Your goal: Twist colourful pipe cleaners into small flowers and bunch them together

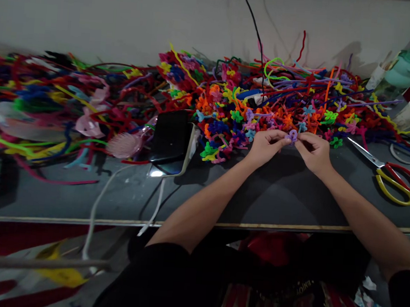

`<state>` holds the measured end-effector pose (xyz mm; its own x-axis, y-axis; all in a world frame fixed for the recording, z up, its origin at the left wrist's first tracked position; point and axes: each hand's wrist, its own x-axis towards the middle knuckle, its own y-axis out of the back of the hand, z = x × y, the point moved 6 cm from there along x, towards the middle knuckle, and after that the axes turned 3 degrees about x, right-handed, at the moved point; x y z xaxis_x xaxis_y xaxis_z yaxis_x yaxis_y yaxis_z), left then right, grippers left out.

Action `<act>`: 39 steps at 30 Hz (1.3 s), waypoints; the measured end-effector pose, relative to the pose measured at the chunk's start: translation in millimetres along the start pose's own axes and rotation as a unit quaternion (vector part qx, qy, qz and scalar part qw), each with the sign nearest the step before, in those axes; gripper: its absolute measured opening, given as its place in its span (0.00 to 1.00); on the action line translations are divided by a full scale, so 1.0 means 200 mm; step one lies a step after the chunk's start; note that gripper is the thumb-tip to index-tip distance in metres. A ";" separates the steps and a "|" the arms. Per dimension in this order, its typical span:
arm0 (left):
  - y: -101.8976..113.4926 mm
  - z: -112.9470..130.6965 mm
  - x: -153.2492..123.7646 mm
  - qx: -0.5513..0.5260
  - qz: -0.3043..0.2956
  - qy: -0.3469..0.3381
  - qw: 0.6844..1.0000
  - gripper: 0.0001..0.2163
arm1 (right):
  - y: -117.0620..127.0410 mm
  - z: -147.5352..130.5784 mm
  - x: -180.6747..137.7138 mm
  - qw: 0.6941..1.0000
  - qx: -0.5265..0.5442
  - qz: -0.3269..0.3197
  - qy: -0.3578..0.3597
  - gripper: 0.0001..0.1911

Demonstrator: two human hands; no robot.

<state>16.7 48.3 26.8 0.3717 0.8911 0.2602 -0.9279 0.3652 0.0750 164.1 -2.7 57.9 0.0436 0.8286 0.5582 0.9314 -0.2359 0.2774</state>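
left hand (pixel 266 148) pinched closed, thumb and fingertips on purple loop (pixel 292 136); right hand (pixel 314 152) pinching same loop from right. loop between hands, at near edge of flower pile (pixel 221 126). scissors (pixel 379 164) right, on table (pixel 275 196); phone (pixel 170 134) left.

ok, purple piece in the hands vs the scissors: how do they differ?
Pose: the purple piece is pinched between the left hand and right hand; the scissors lie on the table.
Size: the purple piece is far smaller than the scissors.
Colour: the purple piece is all purple; the scissors have metal blades, red and yellow handles.
Shared: both show loops.
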 end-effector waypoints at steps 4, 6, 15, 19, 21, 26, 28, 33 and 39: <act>0.00 0.01 -0.01 0.000 0.036 0.000 0.999 0.19 | 0.00 -0.04 0.01 1.000 -0.020 -0.011 0.021 0.12; 0.00 0.01 -0.02 0.000 0.045 -0.001 0.999 0.21 | 0.00 -0.04 0.01 0.999 -0.032 -0.017 0.002 0.12; -0.03 0.01 -0.05 -0.010 0.082 0.050 0.995 0.18 | 0.03 0.05 0.01 0.997 0.012 0.003 -0.077 0.14; -0.04 0.01 -0.05 -0.003 0.091 0.066 0.994 0.14 | 0.02 0.10 0.00 0.990 0.064 0.012 -0.125 0.13; -0.05 0.00 -0.05 0.001 0.087 0.068 0.994 0.13 | 0.02 0.11 0.00 0.988 0.079 0.001 -0.135 0.13; -0.01 0.07 -0.04 0.124 0.064 -0.042 0.989 0.17 | 0.01 0.15 0.01 0.968 0.136 -0.007 -0.211 0.15; 0.01 0.16 -0.05 0.242 0.044 -0.158 0.956 0.17 | 0.00 0.17 0.02 0.946 0.178 -0.043 -0.267 0.16; -0.01 0.23 -0.09 0.437 -0.057 -0.319 0.839 0.15 | -0.02 0.17 0.02 0.906 0.211 -0.173 -0.325 0.15; -0.03 0.23 -0.14 0.488 -0.097 -0.356 0.791 0.14 | -0.04 0.16 0.00 0.887 0.182 -0.260 -0.334 0.14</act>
<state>11.5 8.8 63.0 0.7216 0.3404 0.6029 -0.5645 -0.2149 0.7970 169.3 16.2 30.4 -0.3344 0.9222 -0.1940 0.9383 0.3450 0.0224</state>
